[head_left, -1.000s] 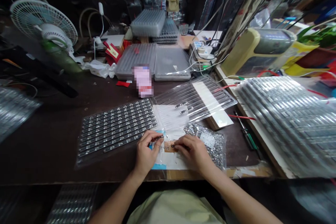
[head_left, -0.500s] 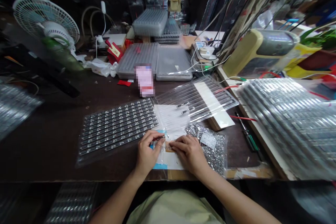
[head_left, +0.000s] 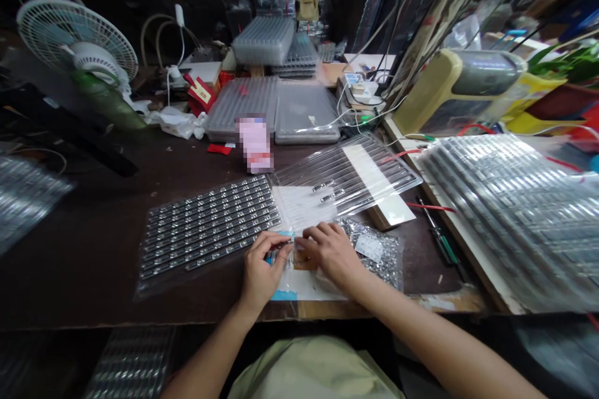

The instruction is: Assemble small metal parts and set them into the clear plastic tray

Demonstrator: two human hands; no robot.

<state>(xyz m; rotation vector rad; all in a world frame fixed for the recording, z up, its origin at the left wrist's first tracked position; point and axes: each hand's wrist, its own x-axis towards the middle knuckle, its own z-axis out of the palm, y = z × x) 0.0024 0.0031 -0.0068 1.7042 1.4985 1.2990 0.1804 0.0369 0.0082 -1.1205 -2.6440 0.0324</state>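
My left hand (head_left: 262, 267) pinches a small dark metal part (head_left: 289, 242) between thumb and forefinger; its exact kind is too small to tell. My right hand (head_left: 333, 254) is close beside it, fingers curled down near that part, and whatever lies under its fingertips is hidden. Below the fingertips sits a small brown block (head_left: 304, 260) on a white sheet (head_left: 309, 290) with blue patches. Against my right hand rests a clear bag (head_left: 390, 265) of many tiny shiny metal pieces. To the left lies a clear tray filled with rows of dark metal-and-black strips (head_left: 210, 218).
A ribbed clear tray (head_left: 360, 168) with several loose pieces lies ahead, a white strip (head_left: 374, 181) across it. Stacked filled trays (head_left: 510, 218) stand at the right, near a green-handled screwdriver (head_left: 444, 246). Closed plastic trays (head_left: 306, 115) and a fan (head_left: 79, 43) are farther back.
My right hand has lifted and shifted slightly forward off the brown block, showing more of it. My left hand keeps its pinch in nearly the same place. The view has moved slightly.
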